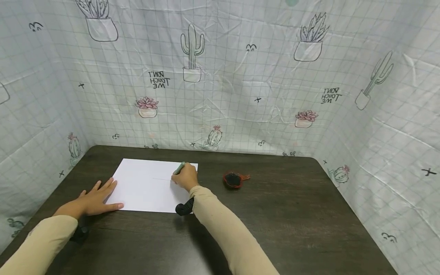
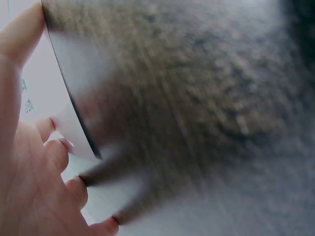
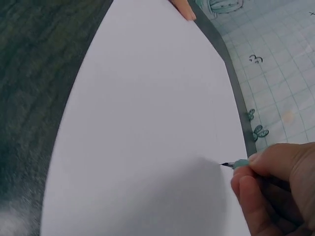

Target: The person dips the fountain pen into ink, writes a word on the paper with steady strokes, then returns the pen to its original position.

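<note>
Cloth-walled booth: cactus-print curtain (image 1: pixel 237 110), dark table (image 1: pixel 292 217)

1. Left hand (image 2: pixel 34 182) at frame's left, thumb tip at white sheet's (image 2: pixel 51 83) edge, other fingertips lower down
2. Sheet's edge slants down rightward
3. Tabletop (image 2: pixel 197 93) blurred, dark
4. Small dark marks (image 2: pixel 28 105) far left

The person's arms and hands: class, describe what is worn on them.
The left sleeve and right sleeve are long and beige. A rounded black device shows at the right wrist; a dark device, less clear, at the left. The left hand and right hand wear no gloves.
</note>
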Available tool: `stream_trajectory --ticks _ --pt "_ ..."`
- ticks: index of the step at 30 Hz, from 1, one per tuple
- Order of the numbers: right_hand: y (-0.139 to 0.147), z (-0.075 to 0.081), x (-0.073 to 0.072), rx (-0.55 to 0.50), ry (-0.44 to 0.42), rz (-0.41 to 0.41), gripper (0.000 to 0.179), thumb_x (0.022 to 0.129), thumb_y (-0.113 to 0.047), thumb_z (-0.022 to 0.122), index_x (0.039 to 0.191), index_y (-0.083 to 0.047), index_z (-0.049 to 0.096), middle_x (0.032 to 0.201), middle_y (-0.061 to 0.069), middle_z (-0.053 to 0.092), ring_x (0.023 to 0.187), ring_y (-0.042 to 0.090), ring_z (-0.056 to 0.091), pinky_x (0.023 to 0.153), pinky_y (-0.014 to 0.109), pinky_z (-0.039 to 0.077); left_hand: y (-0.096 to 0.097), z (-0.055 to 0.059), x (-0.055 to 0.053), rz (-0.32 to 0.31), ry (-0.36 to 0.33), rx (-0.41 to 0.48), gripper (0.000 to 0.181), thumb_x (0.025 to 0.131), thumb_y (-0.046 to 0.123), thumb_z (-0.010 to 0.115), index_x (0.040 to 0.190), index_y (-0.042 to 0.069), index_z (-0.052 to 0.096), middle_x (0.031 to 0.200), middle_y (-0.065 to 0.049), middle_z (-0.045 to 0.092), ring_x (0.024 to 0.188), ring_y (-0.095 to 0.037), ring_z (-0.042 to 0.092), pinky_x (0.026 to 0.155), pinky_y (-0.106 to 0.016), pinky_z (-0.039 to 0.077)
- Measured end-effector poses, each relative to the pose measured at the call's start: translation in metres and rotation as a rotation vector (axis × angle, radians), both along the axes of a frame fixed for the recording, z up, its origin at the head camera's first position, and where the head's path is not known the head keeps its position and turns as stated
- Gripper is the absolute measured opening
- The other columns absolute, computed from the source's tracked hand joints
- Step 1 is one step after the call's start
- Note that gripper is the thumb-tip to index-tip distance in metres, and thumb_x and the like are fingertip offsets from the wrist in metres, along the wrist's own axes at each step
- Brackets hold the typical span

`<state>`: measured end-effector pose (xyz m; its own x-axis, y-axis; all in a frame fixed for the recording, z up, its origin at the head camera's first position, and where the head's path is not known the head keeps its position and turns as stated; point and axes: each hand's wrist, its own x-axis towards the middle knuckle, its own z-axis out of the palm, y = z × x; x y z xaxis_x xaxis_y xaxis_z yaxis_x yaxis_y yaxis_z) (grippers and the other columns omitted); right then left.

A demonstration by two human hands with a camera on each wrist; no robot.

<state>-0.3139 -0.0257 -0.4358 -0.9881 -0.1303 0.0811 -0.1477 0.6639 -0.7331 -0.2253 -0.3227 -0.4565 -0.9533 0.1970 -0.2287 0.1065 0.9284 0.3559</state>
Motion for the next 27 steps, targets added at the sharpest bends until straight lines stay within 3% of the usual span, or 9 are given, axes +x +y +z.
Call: stream_trajectory --ticks 10,18,27 --pt "-0.007 0.005 -0.002 -0.207 0.035 -0.048 0.01 0.079 -0.011 0.075 0.07 -0.008 0.072 0.057 0.002 0.067 0.048 0.009 0.057 0.048 0.02 0.042 0.002 -0.001 0.0 -0.002 0.002 0.008 0.103 0.084 0.063 0.059 0.15 -0.005 0.019 0.155 -0.029 0.01 0.135 -0.06 0.005 0.093 -0.082 0.004" --pt "-0.021 0.004 -0.009 -0.219 -0.035 -0.071 0.014 0.08 -0.012 0.074 0.066 -0.01 0.071 0.057 0.0 0.067 0.05 0.009 0.06 0.054 0.022 0.045 0.001 -0.002 -0.001 0.016 -0.001 -0.007 0.105 0.083 0.065 0.058 0.15 -0.006 0.018 0.155 -0.03 0.01 0.135 -0.061 0.004 0.093 -0.082 0.002" --pt "-0.027 -0.002 -0.012 -0.185 -0.007 -0.133 0.012 0.077 -0.01 0.075 0.066 -0.01 0.072 0.055 0.001 0.065 0.051 0.01 0.057 0.059 0.023 0.045 0.001 -0.004 -0.001 0.02 -0.016 -0.01 0.106 0.083 0.066 0.057 0.15 -0.004 0.016 0.155 -0.029 0.008 0.136 -0.06 0.003 0.094 -0.081 0.001"
